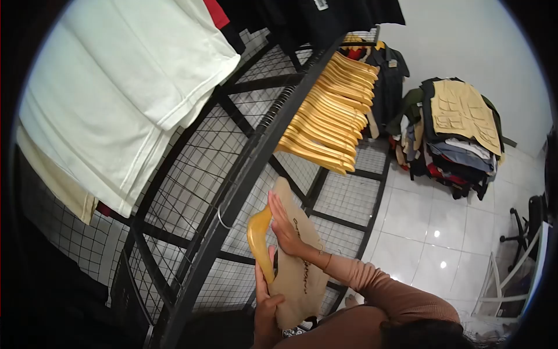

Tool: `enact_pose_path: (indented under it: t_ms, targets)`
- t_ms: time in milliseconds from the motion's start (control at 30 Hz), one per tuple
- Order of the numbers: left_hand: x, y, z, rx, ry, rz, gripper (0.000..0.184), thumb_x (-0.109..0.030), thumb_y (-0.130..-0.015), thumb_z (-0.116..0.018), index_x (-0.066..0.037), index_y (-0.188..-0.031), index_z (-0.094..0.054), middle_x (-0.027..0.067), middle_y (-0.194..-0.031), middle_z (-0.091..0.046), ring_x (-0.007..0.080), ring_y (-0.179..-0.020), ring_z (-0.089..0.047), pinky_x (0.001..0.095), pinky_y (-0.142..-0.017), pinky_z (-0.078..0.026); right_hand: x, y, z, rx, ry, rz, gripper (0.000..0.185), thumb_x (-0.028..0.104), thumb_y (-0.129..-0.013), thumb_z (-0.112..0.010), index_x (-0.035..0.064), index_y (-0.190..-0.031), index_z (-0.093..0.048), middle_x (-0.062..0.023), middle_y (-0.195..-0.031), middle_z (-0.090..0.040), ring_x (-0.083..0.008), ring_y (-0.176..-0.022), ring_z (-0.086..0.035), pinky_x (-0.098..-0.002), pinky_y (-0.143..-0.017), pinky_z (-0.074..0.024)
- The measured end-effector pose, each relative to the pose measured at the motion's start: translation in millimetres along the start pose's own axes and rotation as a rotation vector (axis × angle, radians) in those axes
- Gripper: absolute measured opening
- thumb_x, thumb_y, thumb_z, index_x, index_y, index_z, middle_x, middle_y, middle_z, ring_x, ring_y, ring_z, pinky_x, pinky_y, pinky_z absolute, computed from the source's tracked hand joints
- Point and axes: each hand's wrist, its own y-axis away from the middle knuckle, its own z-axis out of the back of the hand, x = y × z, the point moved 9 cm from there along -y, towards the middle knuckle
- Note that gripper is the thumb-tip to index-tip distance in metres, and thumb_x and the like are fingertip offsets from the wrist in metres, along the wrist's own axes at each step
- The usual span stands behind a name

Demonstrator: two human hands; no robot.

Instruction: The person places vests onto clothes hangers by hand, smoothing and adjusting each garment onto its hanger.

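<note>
A wooden hanger (254,232) hangs beside the black rack rail, its metal hook near the bar. Against it is a folded beige garment (305,273) with dark lettering down its front. My left hand (267,299) grips the lower part of the garment near the hanger's lower end, thumb on the front and some fingers behind. My right hand (283,228) lies flat on the upper part of the garment, fingers stretched out beside the hanger's upper curve.
A row of wooden hangers (331,116) fills the rail farther along. White garments (128,87) hang at upper left and black ones (349,14) at top. Piled clothes (459,134), a black chair (532,224) and a white frame (511,279) stand on the right. Wire mesh backs the rack.
</note>
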Motion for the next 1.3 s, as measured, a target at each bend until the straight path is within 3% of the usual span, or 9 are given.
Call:
enact_pose_path:
  t_ms: [233,367,467,633,700,833,933,1067,1300]
  targets:
    - [4.8,-5.3,23.9,-0.050,-0.054,0.043,0.103,0.002,-0.054,-0.048,-0.009,-0.144,0.000,0.0177,-0.148,-0.015,0.0272,-0.134,-0.027,0.0344,-0.106,-0.025,-203.7,59.4,5.5,0.113,0.303,-0.457,0.049,0.031,-0.096,-0.035,-0.0023,-0.132,-0.037,-0.0229,-0.136,-0.038,-0.0368,-0.129,-0.032,-0.0380,-0.105,-0.0269]
    - [10.7,-17.9,29.7,-0.134,-0.024,0.043,0.100,0.001,-0.057,-0.049,-0.010,-0.144,-0.003,0.0171,-0.148,-0.016,0.0277,-0.133,-0.028,0.0340,-0.105,-0.027,-70.6,-51.1,55.0,-0.130,0.077,-0.147,0.042,0.028,-0.096,-0.038,-0.0025,-0.121,-0.050,-0.0230,-0.123,-0.050,-0.0365,-0.118,-0.044,-0.0388,-0.099,-0.0332]
    - [16.8,-21.5,25.7,-0.184,-0.005,0.078,0.097,-0.001,-0.060,-0.051,-0.012,-0.144,-0.005,0.0165,-0.148,-0.017,0.0283,-0.132,-0.029,0.0335,-0.104,-0.029,-14.6,-79.6,18.8,0.403,-0.225,0.129,0.034,0.025,-0.095,-0.039,-0.0024,-0.099,-0.060,-0.0202,-0.106,-0.058,-0.0340,-0.102,-0.052,-0.0393,-0.090,-0.0388]
    - [14.7,-27.2,19.6,-0.263,0.018,0.105,0.091,-0.005,-0.065,-0.053,-0.014,-0.144,-0.009,0.0155,-0.148,-0.018,0.0291,-0.131,-0.031,0.0328,-0.102,-0.031,-91.1,-76.5,-6.3,0.641,-0.025,0.044,0.031,0.020,-0.093,-0.041,-0.0015,-0.079,-0.059,-0.0165,-0.085,-0.059,-0.0324,-0.084,-0.054,-0.0403,-0.079,-0.0407]
    - [12.8,-26.2,17.2,-0.299,0.030,0.106,0.089,-0.006,-0.066,-0.054,-0.016,-0.144,-0.011,0.0151,-0.148,-0.019,0.0295,-0.131,-0.031,0.0325,-0.101,-0.032,-119.1,-93.1,14.6,0.415,0.166,0.126,0.029,0.016,-0.091,-0.042,-0.0022,-0.073,-0.056,-0.0157,-0.075,-0.054,-0.0353,-0.079,-0.051,-0.0420,-0.075,-0.0409]
    - [14.1,-19.4,10.7,-0.365,0.075,0.115,0.085,-0.008,-0.070,-0.056,-0.018,-0.144,-0.014,0.0143,-0.148,-0.020,0.0302,-0.130,-0.033,0.0319,-0.100,-0.035,-186.8,-101.3,22.7,0.353,0.380,-0.256,0.026,0.016,-0.090,-0.042,-0.0021,-0.079,-0.056,-0.0180,-0.079,-0.054,-0.0377,-0.079,-0.049,-0.0431,-0.074,-0.0405]
    - [13.9,-16.2,10.8,-0.406,0.112,0.115,0.082,-0.010,-0.073,-0.057,-0.019,-0.144,-0.016,0.0137,-0.148,-0.020,0.0307,-0.129,-0.034,0.0315,-0.099,-0.036,-151.1,-107.3,33.7,-0.014,-0.004,-0.044,0.030,0.022,-0.092,-0.040,-0.0032,-0.088,-0.056,-0.0227,-0.097,-0.056,-0.0392,-0.086,-0.050,-0.0456,-0.076,-0.0395]
    - [17.3,-9.2,15.4,-0.433,0.157,0.117,0.079,-0.012,-0.076,-0.058,-0.021,-0.144,-0.019,0.0131,-0.148,-0.021,0.0312,-0.129,-0.035,0.0310,-0.098,-0.038,-79.2,-54.3,8.3,0.040,-0.438,-0.026,0.051,0.035,-0.096,-0.032,-0.0087,-0.119,-0.046,-0.0183,-0.116,-0.053,-0.0285,-0.113,-0.047,-0.0384,-0.098,-0.0322]
    - [66.6,4.0,93.1,-0.038,-0.142,0.185,0.106,0.002,-0.062,-0.062,-0.013,-0.145,0.003,0.0240,-0.148,-0.010,0.0258,-0.135,-0.023,0.0343,-0.107,-0.020,-103.6,-22.6,-14.9,0.201,-0.036,0.103,0.056,0.038,-0.095,-0.029,-0.0058,-0.128,-0.037,-0.0223,-0.127,-0.042,-0.0381,-0.117,-0.040,-0.0458,-0.101,-0.0243]
